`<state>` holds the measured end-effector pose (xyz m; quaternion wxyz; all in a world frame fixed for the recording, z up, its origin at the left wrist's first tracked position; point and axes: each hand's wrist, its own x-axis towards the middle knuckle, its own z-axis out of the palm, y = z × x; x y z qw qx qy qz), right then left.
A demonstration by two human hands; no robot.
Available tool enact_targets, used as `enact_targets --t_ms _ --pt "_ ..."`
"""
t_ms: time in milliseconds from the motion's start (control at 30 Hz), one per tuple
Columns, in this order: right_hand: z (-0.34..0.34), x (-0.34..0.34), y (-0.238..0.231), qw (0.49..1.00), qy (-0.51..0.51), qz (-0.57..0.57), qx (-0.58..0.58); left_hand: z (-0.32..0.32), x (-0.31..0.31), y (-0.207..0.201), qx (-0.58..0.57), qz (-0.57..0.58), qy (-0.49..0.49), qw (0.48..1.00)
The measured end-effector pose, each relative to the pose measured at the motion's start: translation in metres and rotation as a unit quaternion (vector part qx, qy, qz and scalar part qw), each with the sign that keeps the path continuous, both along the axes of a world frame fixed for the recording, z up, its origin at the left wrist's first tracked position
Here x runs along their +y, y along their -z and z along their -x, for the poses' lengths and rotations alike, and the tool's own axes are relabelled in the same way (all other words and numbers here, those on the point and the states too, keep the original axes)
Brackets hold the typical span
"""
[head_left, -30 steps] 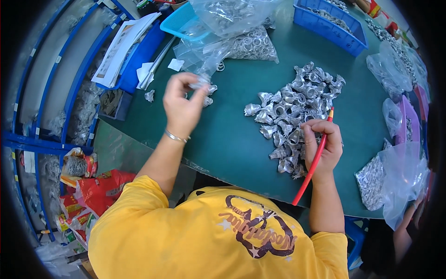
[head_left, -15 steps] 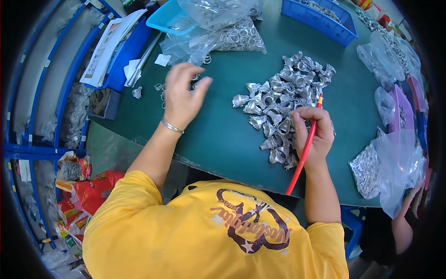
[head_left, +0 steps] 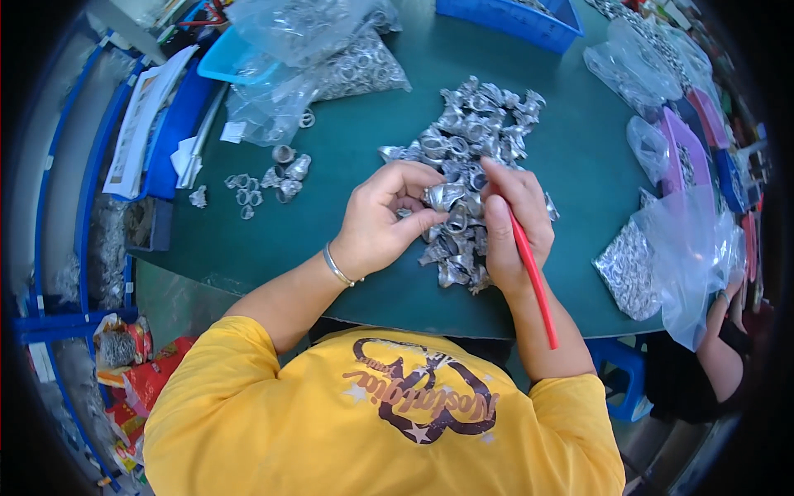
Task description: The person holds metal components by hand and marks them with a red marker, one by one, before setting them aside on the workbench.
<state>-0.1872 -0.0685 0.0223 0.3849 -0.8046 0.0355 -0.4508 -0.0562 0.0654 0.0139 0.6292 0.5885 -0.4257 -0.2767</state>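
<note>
A pile of chunky silver metal rings [head_left: 488,124] lies in the middle of the green table. At its near left side my left hand [head_left: 380,215] is closed, pinching one silver ring [head_left: 445,196] between thumb and fingers. My right hand [head_left: 521,223] is closed around a slim red pencil [head_left: 533,273], whose rear end slants down over my forearm; its front end is hidden by the fingers. Both hands are close together over the pile. Left of them lie a small group of chunky rings [head_left: 288,175] and a few thin rings [head_left: 246,192].
Clear bags of rings [head_left: 360,66] and a light-blue basket [head_left: 231,58] stand at the back left. A blue bin [head_left: 513,23] is at the back. Bagged metal parts [head_left: 628,277] and a purple tray [head_left: 682,149] line the right side, where another person's arm [head_left: 718,355] shows.
My left hand has moved right from the small group to the pile and now holds a ring. My right hand has come in toward it with the pencil. The view has shifted.
</note>
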Motion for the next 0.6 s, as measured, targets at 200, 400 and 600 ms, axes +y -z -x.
enact_targets --t_ms 200,400,600 --pt "0.004 0.008 0.005 0.970 -0.005 -0.235 -0.060 0.006 -0.010 0.033 0.026 0.064 -0.010 0.998" --pt "0.004 -0.002 0.012 0.997 0.006 -0.072 -0.008 0.005 -0.010 0.030 -0.032 0.045 -0.022 0.998" --pt "0.000 -0.001 0.010 0.999 0.009 -0.036 0.008 0.004 -0.011 0.028 -0.070 0.044 -0.019 0.996"
